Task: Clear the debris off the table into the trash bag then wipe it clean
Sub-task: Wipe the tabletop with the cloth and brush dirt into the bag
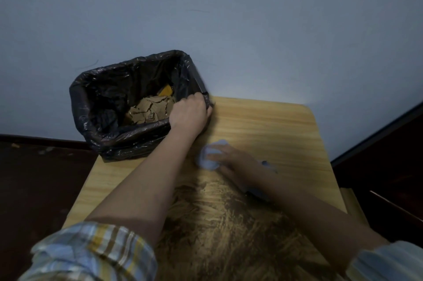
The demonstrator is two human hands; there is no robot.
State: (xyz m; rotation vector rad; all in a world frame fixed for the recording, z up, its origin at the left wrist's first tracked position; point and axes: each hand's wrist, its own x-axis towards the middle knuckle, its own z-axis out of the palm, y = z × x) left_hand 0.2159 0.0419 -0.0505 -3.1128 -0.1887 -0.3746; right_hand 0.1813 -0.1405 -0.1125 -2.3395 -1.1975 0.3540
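Item, nearest you: two plaid sleeves (91, 255), pushed up, forearms bare and reaching forward over the bench (274, 125). Item: a broad brown smear of dirt (217, 223) across the near half of the wooden top, streaked in arcs; the far half shows clean grain. Item: your right hand (231, 161), blurred, lying on a pale blue cloth (209, 154) at mid-bench; the fingers lie over the crumpled wad, but the blur hides whether they curl round it or press flat, so you cannot tell the grip. Item: your left hand (190, 113), fingers curled round the near rim of the trash bag (109, 88) where it meets the far left corner of the bench, gripping the black plastic. Item: the bag itself, black, lining a bin that stands just beside the bench edge against the wall; torn brown cardboard scraps (148, 111) and something yellow lie at its bottom. Item, farthest: a plain blue-grey wall (229, 17). Assessment: the loose debris appears to be in the bag already, and the step in hand is the wiping. Next move, as judged: draw the cloth back over the near smear with firm pressure, working the dirt toward the held bag, and turn the cloth to a clean face as it soils.
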